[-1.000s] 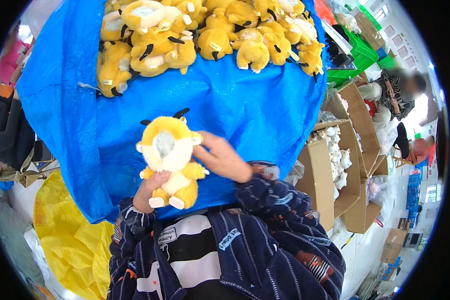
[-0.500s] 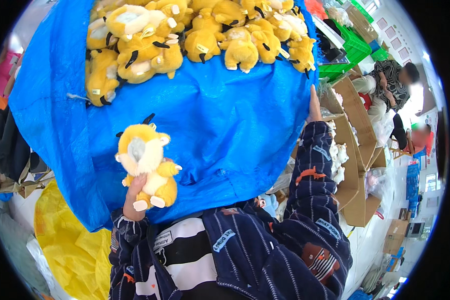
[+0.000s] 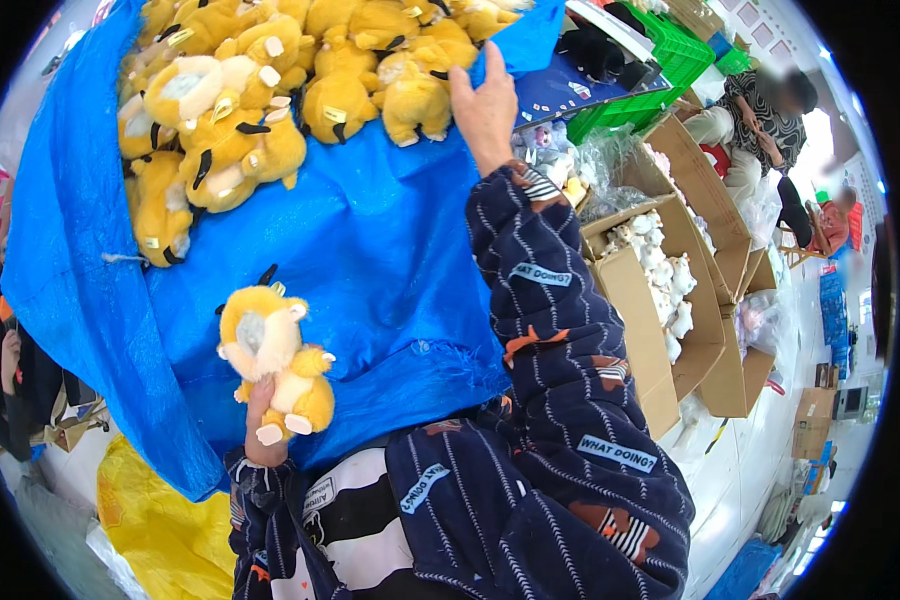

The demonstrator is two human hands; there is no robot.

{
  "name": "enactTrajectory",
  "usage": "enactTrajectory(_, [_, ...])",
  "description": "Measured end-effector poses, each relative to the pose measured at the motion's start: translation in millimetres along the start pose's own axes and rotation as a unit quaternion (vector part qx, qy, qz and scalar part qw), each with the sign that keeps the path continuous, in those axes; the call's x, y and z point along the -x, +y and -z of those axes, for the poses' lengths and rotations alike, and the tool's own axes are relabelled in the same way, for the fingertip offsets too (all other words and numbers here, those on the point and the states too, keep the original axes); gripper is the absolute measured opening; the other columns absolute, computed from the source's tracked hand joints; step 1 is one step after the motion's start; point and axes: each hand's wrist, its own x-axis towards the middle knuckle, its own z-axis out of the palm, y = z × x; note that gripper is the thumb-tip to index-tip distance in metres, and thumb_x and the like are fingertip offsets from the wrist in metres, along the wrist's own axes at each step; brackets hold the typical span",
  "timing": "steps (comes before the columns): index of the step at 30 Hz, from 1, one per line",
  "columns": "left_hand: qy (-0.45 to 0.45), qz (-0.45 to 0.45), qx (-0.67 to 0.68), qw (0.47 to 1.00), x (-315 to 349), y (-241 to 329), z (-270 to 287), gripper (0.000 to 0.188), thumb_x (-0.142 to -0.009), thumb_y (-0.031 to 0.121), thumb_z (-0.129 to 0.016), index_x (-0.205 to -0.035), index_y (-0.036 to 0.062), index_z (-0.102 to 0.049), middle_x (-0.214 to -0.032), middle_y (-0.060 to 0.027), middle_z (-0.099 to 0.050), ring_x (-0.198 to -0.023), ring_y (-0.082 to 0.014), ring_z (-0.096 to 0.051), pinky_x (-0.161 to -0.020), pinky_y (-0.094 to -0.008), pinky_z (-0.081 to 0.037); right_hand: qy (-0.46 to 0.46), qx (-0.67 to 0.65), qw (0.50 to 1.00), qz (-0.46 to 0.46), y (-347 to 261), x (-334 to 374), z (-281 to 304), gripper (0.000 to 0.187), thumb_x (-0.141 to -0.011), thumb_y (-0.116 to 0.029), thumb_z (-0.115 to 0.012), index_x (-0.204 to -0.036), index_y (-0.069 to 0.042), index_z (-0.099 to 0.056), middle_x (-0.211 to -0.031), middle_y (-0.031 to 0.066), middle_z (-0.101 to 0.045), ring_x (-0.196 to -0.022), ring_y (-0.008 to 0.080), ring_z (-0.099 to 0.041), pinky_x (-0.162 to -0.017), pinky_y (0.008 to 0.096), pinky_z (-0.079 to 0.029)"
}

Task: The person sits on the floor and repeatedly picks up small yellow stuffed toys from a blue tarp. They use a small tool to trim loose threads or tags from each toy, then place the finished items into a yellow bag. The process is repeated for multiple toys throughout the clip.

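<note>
My left hand (image 3: 259,425) grips a yellow plush hamster (image 3: 305,395) around its side. The toy is upright, with a pale muzzle and belly, small pale feet and black strips on top. My right hand (image 3: 487,115) is at the far right edge of a large blue woven sack (image 3: 370,250), its thumb and fingers on a fold of the rim. Some of its fingers are hidden behind the fabric. Many similar yellow plush toys (image 3: 335,105) are heaped in the sack's mouth, just left of my right hand.
Cardboard boxes (image 3: 635,345) with small white plush toys (image 3: 660,275) stand at the right. Beyond the sack are a green crate (image 3: 660,65) and a dark blue board (image 3: 600,85). Yellow sheeting (image 3: 160,520) lies at lower left. Two people sit at far right; another person's hand shows at far left.
My right hand has moved up and left along the sack's right side, drawing its rim inward beside the toys. The left hand still holds the hamster. The whole view has shifted somewhat.
</note>
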Motion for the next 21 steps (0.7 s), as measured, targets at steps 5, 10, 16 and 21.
enactTrajectory(5, [-0.015, -0.002, 0.039, 0.999, -9, -8, 13, 0.066, -0.088, 0.043, -0.046, -0.132, -0.0019, -0.026, -0.119, -0.0215, -0.049, -0.103, -0.0313, -0.056, -0.076, -0.0377, -0.053, 0.022, -0.048, 0.998, -0.018, -16, 8, -8, 0.063, -0.079, -0.027, -0.06, -0.13, 0.003, -0.035, -0.106, 0.0293, -0.053, -0.097, 0.0421, -0.052, -0.083, 0.0447, -0.042])
enactTrajectory(10, [0.007, -0.015, 0.04, 0.999, -16, -10, 9, 0.065, -0.089, 0.044, -0.045, -0.133, -0.0003, -0.025, -0.119, -0.022, -0.049, -0.103, -0.0343, -0.056, -0.073, -0.041, -0.055, 0.054, -0.11, 0.991, -0.049, -41, 20, -28, 0.071, -0.077, -0.024, -0.062, -0.132, 0.006, -0.027, -0.117, 0.0327, -0.043, -0.105, 0.0452, -0.046, -0.088, 0.0443, -0.04])
enactTrajectory(16, [0.021, -0.029, -0.035, 0.999, -9, -1, -15, 0.054, -0.094, 0.038, -0.038, -0.13, -0.002, -0.033, -0.116, -0.0213, -0.052, -0.101, -0.0279, -0.057, -0.079, -0.0342, -0.051, 0.037, -0.111, 0.993, -0.021, -62, 38, -46, 0.079, -0.075, -0.018, -0.062, -0.134, 0.009, -0.017, -0.129, 0.0417, -0.025, -0.12, 0.0527, -0.028, -0.103, 0.0476, -0.024])
enactTrajectory(21, [0.027, 0.015, -0.008, 0.999, -9, 0, -4, 0.061, -0.093, 0.043, -0.038, -0.136, 0.0004, -0.025, -0.129, -0.0179, -0.044, -0.115, -0.0338, -0.048, -0.087, -0.038, -0.047, 0.027, -0.114, 0.993, 0.016, -48, 42, -34, 0.075, -0.076, -0.02, -0.061, -0.132, 0.011, -0.023, -0.133, 0.0333, -0.031, -0.125, 0.049, -0.026, -0.105, 0.0453, -0.022])
